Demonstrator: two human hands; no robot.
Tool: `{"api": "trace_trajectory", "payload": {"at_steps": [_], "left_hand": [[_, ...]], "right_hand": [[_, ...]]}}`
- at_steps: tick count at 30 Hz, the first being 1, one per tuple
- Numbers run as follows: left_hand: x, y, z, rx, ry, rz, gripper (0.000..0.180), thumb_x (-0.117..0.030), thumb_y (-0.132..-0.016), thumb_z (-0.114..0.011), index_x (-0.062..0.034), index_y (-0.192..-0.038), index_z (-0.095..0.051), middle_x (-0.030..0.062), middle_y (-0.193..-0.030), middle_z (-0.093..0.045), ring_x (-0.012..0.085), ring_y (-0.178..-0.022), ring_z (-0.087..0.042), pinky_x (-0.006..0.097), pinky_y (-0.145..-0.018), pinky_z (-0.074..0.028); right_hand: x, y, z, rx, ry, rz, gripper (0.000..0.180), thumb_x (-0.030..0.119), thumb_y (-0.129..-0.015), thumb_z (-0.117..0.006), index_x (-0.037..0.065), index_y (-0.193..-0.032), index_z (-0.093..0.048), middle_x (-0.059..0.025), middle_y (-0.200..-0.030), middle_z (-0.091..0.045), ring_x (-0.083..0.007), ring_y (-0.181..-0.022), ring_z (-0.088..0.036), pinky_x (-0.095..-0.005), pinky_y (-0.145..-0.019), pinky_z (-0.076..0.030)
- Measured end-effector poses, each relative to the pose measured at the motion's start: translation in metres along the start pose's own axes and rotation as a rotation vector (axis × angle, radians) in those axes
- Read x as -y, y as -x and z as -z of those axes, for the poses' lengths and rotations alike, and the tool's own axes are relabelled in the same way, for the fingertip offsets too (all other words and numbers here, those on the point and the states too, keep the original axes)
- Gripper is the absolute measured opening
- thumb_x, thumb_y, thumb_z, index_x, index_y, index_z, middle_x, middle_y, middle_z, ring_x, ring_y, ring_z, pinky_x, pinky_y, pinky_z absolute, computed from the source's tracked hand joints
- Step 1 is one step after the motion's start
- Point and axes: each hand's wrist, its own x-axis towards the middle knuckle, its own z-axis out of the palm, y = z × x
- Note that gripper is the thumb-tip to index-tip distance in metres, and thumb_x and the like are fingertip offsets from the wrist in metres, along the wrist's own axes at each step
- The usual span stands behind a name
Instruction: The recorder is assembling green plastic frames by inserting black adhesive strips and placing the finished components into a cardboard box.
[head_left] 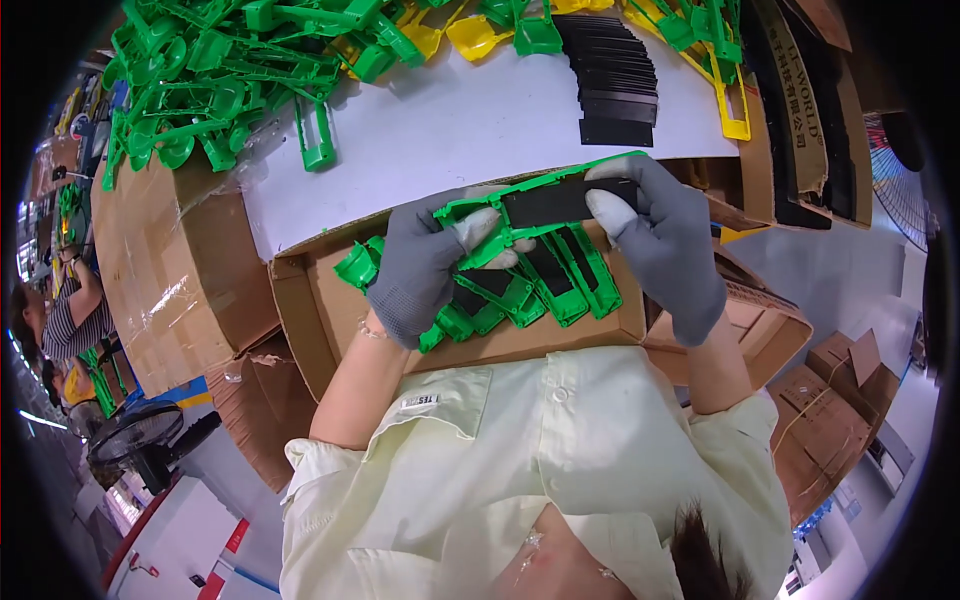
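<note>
Both of my hands wear grey gloves. My left hand (pixel 420 265) grips a fanned stack of green plastic pieces (pixel 540 285) that have black inserts set in them. The top green piece (pixel 470 212) lies across the stack. My right hand (pixel 665 240) pinches its right end, thumb and fingers on a black strip (pixel 555 203) lying in that piece. The hands are over an open cardboard box (pixel 330 290), close to my chest.
On the white table (pixel 450 130) beyond the box lie a heap of green plastic parts (pixel 220 70), some yellow parts (pixel 475 35) and a row of black strips (pixel 610 80). Cardboard boxes (pixel 170 270) flank me. A floor fan (pixel 140 440) and another person (pixel 70 310) are at the left.
</note>
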Motion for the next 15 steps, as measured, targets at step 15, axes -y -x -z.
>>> {"api": "trace_trajectory", "payload": {"at_steps": [15], "left_hand": [[0.001,0.026,0.002,-0.085,-0.355,-0.048,0.022,0.005,-0.081,-0.062,0.0051,-0.104,-0.064,0.0095,-0.089,-0.065,0.0167,-0.074,-0.067,0.023,-0.059,-0.055]], "right_hand": [[-0.006,0.024,-0.008,-0.28,0.269,0.072,0.056,0.024,-0.068,-0.08,0.004,-0.113,-0.053,-0.0019,-0.066,-0.057,-0.0081,-0.057,-0.052,-0.0199,-0.055,-0.044]]}}
